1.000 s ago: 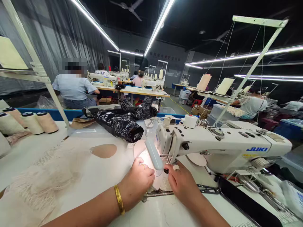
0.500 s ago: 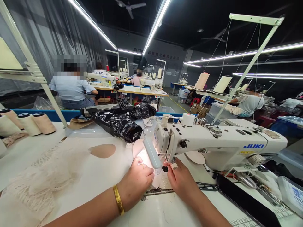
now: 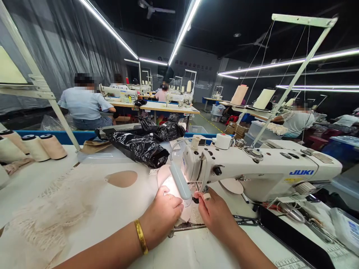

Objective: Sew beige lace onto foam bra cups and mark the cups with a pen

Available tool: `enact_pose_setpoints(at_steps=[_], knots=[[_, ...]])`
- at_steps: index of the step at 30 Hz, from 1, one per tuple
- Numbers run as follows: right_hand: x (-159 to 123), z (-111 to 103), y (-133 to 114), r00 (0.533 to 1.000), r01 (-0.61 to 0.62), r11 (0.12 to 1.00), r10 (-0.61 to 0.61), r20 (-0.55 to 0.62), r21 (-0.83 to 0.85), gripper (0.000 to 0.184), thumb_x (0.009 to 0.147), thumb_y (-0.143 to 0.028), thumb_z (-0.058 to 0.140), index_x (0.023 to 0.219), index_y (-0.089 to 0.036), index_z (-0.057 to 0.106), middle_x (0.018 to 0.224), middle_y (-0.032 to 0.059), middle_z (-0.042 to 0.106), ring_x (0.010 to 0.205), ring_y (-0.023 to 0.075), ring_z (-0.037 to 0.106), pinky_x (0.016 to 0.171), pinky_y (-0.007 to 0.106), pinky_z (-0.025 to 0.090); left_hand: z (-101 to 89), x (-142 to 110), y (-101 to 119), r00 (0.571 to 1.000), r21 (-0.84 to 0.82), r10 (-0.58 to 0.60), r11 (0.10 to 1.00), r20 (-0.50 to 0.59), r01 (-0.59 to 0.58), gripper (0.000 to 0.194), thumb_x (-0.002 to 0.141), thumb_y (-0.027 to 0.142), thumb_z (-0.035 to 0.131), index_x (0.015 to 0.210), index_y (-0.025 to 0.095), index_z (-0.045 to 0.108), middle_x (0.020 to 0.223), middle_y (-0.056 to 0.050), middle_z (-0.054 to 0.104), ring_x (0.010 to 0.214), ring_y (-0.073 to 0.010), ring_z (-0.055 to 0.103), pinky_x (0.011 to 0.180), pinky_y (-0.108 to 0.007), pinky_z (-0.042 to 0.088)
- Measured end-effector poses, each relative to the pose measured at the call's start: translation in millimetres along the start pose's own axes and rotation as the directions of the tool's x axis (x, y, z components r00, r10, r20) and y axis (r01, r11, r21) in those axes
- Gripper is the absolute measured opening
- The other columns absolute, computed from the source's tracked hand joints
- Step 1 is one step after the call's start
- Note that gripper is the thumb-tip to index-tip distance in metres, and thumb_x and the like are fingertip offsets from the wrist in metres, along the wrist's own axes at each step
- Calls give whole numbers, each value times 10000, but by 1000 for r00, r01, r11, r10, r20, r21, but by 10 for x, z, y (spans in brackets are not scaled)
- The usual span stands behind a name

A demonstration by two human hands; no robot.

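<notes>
A white JUKI sewing machine (image 3: pixel 266 168) stands at the right, its needle area partly hidden by a lit grey lamp (image 3: pixel 179 182). Beneath that lamp lies a pale, rounded fabric piece (image 3: pixel 165 174). Wearing a gold bangle, my left hand (image 3: pixel 162 213) is closed on the fabric's near left edge, thumb on top. My right hand (image 3: pixel 214 209) is by the needle, fingertips pinched together; whatever is between them is too small to make out. A whitish band circles one of its fingers. Cream lace fabric (image 3: pixel 47 224) spreads over the table to the left.
Black plastic-wrapped bundles (image 3: pixel 140 147) lie behind the lamp. Thread cones (image 3: pixel 52 146) stand at the left edge. A flat beige oval piece (image 3: pixel 122 179) rests on the table. To the right are a black tray (image 3: pixel 291 237) and metal tools. Several people sit at machines beyond.
Both hands stay in nearly the same place, with the fabric under the lamp hardly shifted. The whole view has tilted very slightly.
</notes>
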State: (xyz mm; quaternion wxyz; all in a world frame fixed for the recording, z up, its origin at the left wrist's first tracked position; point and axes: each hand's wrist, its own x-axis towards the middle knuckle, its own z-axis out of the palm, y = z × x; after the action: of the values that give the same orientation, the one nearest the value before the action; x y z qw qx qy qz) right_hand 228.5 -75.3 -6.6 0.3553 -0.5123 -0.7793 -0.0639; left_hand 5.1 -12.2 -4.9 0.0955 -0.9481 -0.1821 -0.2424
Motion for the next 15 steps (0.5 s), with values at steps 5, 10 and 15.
enact_pose_setpoints(at_steps=[5, 10, 15], knots=[[-24, -98, -62, 985, 64, 996, -72, 159, 56, 330, 867, -12, 443, 1038, -242, 606, 837, 6, 658, 773, 208, 600, 657, 309, 454, -62, -46, 116, 1000, 1, 17, 1000, 11, -17, 187, 811, 30, 513, 759, 209, 524, 755, 17, 600, 636, -178, 525, 804, -456, 440], [-32, -138, -108, 921, 46, 992, -88, 379, 119, 262, 851, -6, 497, 888, -234, 621, 880, 1, 633, 775, 176, 579, 676, 298, 389, -111, -81, 201, 999, -3, 40, 999, 9, -40, 223, 787, -6, 513, 775, 216, 531, 748, 26, 572, 630, -178, 480, 770, -424, 400], [-40, -74, -99, 925, 26, 995, -61, 375, 98, 298, 897, -12, 506, 996, -247, 660, 921, 17, 630, 825, 191, 585, 693, 293, 402, -103, -43, 84, 997, -29, 43, 999, 69, -41, 177, 755, 45, 564, 717, 213, 524, 735, 25, 579, 598, -166, 448, 782, -429, 405]])
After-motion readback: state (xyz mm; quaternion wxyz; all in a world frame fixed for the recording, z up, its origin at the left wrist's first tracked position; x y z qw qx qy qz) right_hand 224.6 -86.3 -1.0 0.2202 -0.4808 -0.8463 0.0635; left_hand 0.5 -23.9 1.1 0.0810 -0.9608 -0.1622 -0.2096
